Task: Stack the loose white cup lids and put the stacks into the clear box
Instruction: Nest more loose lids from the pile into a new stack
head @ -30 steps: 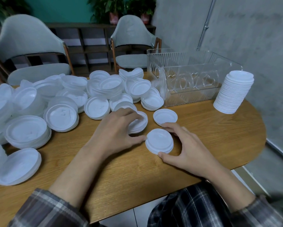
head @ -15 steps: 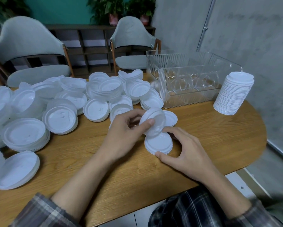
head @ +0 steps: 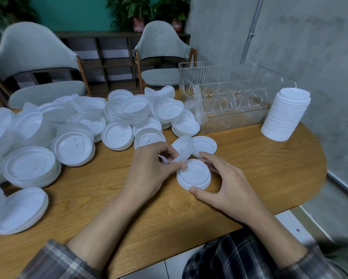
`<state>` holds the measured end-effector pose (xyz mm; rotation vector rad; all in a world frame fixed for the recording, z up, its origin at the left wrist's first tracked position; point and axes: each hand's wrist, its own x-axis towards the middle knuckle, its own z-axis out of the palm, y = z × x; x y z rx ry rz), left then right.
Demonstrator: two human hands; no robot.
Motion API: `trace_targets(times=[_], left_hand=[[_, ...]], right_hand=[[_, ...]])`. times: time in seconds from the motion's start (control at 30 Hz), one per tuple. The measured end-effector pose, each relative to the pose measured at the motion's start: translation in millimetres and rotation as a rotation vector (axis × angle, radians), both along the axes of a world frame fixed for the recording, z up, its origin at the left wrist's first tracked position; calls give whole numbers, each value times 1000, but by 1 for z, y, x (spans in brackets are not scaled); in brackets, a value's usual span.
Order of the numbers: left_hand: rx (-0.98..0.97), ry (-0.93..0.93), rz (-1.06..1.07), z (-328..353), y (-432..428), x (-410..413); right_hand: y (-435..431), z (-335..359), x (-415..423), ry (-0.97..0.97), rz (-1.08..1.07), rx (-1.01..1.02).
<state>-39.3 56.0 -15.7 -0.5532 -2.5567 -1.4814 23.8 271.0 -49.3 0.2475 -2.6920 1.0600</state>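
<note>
Noted: left hand [head: 149, 170] pinching tilted lids [head: 182, 147] (count unclear) just beside short stack [head: 194, 174] near table [head: 259, 168] front edge; right hand [head: 229, 188] curled round that stack.

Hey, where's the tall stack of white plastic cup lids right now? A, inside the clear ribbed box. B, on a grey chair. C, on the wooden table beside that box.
C: the tall stack of white plastic cup lids stands on the wooden table, outside the clear ribbed box.
</note>
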Motion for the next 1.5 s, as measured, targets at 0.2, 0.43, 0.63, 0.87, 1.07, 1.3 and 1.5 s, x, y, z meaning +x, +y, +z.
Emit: trace_targets(times=[0.2, 0.43, 0.63, 0.87, 1.07, 1.3, 1.5], left_hand=[[-119, 52, -46, -5, 2, -2], [-170, 172, 5, -3, 1, -2], [59, 167, 91, 0, 1, -1], [267, -137, -84, 9, 6, 4], [-23, -50, -68, -1, 7, 5], [-184, 56, -98, -9, 5, 2], [-253, 119, -143, -15, 4, 1]], right_hand=[[-1, 0, -1, 20, 20, -8], [0, -2, -1, 1, -1, -15], [0, -1, 0, -1, -11, 1], [-1, 0, -1, 24, -18, -25], [1, -2, -2, 10, -47, -28], [0, 2, -1, 50, -45, 9], [-1, 3, 0, 53, -26, -67]])
